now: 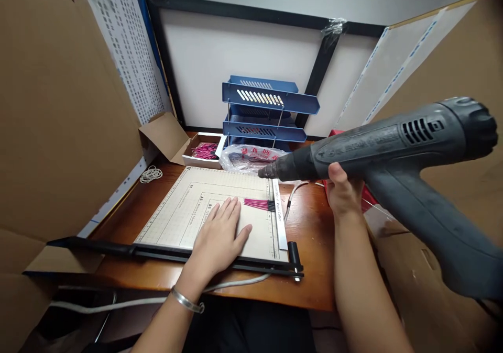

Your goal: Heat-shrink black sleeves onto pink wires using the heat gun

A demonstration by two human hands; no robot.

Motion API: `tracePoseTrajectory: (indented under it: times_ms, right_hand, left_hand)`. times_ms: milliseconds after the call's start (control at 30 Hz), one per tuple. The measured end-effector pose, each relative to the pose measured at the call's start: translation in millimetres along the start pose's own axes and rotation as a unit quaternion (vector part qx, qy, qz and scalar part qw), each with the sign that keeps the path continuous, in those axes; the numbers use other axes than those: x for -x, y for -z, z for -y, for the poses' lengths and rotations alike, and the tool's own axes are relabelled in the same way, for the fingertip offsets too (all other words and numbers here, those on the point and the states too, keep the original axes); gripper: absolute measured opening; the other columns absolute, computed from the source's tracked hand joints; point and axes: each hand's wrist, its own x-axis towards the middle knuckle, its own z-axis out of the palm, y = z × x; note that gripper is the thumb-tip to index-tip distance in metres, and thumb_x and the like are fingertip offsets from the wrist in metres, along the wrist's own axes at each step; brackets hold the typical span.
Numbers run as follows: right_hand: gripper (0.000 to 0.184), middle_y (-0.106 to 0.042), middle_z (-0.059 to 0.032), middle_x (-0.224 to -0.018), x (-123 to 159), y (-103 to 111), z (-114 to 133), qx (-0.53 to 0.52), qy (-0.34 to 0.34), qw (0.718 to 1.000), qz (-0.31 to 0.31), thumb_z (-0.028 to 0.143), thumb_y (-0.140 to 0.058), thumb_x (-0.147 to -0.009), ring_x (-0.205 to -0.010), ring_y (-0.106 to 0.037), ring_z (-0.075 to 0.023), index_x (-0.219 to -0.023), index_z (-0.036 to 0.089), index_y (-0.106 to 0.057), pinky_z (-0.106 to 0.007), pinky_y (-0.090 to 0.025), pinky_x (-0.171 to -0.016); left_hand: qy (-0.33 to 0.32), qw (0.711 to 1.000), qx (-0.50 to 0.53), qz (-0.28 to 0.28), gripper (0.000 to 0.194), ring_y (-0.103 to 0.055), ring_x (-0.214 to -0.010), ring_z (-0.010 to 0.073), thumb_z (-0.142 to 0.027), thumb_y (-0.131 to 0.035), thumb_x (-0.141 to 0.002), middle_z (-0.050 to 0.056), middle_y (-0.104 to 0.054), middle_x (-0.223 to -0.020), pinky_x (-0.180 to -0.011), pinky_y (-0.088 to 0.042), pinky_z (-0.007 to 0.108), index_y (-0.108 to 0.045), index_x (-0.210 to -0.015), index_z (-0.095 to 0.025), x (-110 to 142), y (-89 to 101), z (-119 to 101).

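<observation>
My left hand (222, 232) lies flat, fingers stretched, on the cream board of a paper cutter (165, 211). Just beyond its fingertips is a row of pink wires with black ends (259, 204), the ends lying against the cutter's white right edge strip. My right hand (346, 190) grips a grey heat gun (361, 143) from below at the barrel, thumb on the near side, other fingers mostly hidden behind it. The gun's metal nozzle points left, above the board's far right part. Its handle slants down toward the right edge of view.
A white box of pink wires (202, 160), a clear plastic bag (251, 156) and a blue tiered tray (267, 101) stand behind the cutter. Cardboard walls (58, 117) flank both sides. The cutter's black blade arm (157, 253) runs along the front; a white cable (129, 303) passes below.
</observation>
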Motion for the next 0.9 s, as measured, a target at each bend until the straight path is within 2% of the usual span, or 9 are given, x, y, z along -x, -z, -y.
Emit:
tracePoseTrajectory:
  times_ms: [167, 267, 367, 433, 500, 600, 667, 733, 900]
  right_hand:
    - [0.075, -0.064, -0.0073, -0.138, 16, 1, 6, 0.038, 0.04, 0.998, -0.04, 0.063, -0.072, -0.079, -0.129, -0.061, -0.0305, -0.142, 0.025, -0.059, -0.057, -0.039, -0.119]
    - [0.065, -0.064, -0.0084, -0.139, 24, 1, 10, 0.121, 0.068, 0.989, -0.057, 0.062, -0.067, -0.083, -0.139, -0.053, -0.0311, -0.136, 0.024, -0.064, -0.055, -0.031, -0.124]
    - [0.058, -0.064, -0.0092, -0.138, 25, 1, 13, 0.19, 0.096, 0.974, -0.071, 0.061, -0.065, -0.086, -0.147, -0.045, -0.0304, -0.129, 0.022, -0.067, -0.053, -0.022, -0.128]
    - [0.059, -0.065, -0.0103, -0.135, 25, 1, 16, 0.186, 0.108, 0.974, -0.068, 0.061, -0.063, -0.087, -0.145, -0.046, -0.0305, -0.129, 0.02, -0.067, -0.054, -0.024, -0.127]
    - [0.06, -0.067, -0.0114, -0.13, 25, 1, 19, 0.171, 0.108, 0.977, -0.07, 0.062, -0.063, -0.088, -0.141, -0.05, -0.0311, -0.128, 0.018, -0.066, -0.055, -0.028, -0.125]
    - [0.057, -0.067, -0.012, -0.13, 27, 3, 19, 0.184, 0.093, 0.975, -0.086, 0.062, -0.064, -0.087, -0.136, -0.054, -0.0314, -0.123, 0.018, -0.069, -0.055, -0.03, -0.125]
    - [0.058, -0.066, -0.012, -0.132, 29, 6, 17, 0.189, 0.086, 0.975, -0.082, 0.062, -0.063, -0.087, -0.135, -0.055, -0.0312, -0.124, 0.018, -0.068, -0.055, -0.031, -0.124]
    - [0.06, -0.066, -0.0121, -0.13, 30, 8, 13, 0.179, 0.08, 0.977, -0.077, 0.063, -0.06, -0.088, -0.133, -0.057, -0.0312, -0.126, 0.017, -0.067, -0.056, -0.033, -0.123]
    - [0.061, -0.066, -0.0138, -0.128, 30, 8, 12, 0.213, 0.072, 0.968, -0.109, 0.066, -0.057, -0.088, -0.135, -0.054, -0.0323, -0.116, 0.013, -0.069, -0.055, -0.029, -0.125]
  left_hand:
    - [-0.001, 1.0, 0.007, -0.004, 0.068, -0.031, -0.157, 0.0312, -0.049, -0.04, -0.105, 0.014, -0.033, -0.167, -0.131, -0.023, 0.051, -0.042, -0.158, -0.007, -1, -0.7, 1]
    - [-0.004, 1.0, 0.024, -0.019, 0.068, -0.033, -0.156, 0.0315, -0.048, -0.044, -0.104, 0.015, -0.036, -0.166, -0.131, -0.025, 0.051, -0.043, -0.157, -0.006, 0, -1.5, 1]
    - [0.0, 0.995, 0.088, -0.042, 0.064, -0.035, -0.155, 0.0312, -0.047, -0.049, -0.102, 0.013, -0.042, -0.164, -0.13, -0.025, 0.052, -0.049, -0.154, -0.01, 0, -1.4, 4]
    - [0.013, 0.984, 0.166, -0.065, 0.059, -0.041, -0.152, 0.0301, -0.049, -0.052, -0.101, 0.012, -0.05, -0.159, -0.128, -0.029, 0.051, -0.056, -0.148, -0.014, 0, -0.6, 6]
    - [0.036, 0.959, 0.261, -0.102, 0.05, -0.054, -0.141, 0.0277, -0.048, -0.054, -0.1, 0.011, -0.061, -0.148, -0.121, -0.039, 0.046, -0.065, -0.137, -0.017, -1, 0.7, 9]
    - [0.075, 0.918, 0.356, -0.158, 0.035, -0.069, -0.105, 0.0222, -0.047, -0.057, -0.098, 0.008, -0.075, -0.115, -0.095, -0.052, 0.035, -0.074, -0.108, -0.018, -1, 2.9, 13]
    - [0.104, 0.905, 0.375, -0.174, 0.035, -0.064, -0.079, 0.0183, -0.049, -0.057, -0.098, 0.004, -0.073, -0.089, -0.076, -0.049, 0.032, -0.072, -0.09, -0.018, 1, 4.4, 14]
    - [0.122, 0.9, 0.38, -0.172, 0.041, -0.054, -0.063, 0.0154, -0.051, -0.056, -0.098, 0.0, -0.064, -0.069, -0.065, -0.041, 0.03, -0.068, -0.077, -0.019, 3, 5.9, 14]
    - [0.123, 0.903, 0.384, -0.147, 0.048, -0.045, -0.057, 0.0132, -0.053, -0.053, -0.097, -0.003, -0.048, -0.056, -0.06, -0.033, 0.03, -0.058, -0.064, -0.019, 6, 9.4, 13]
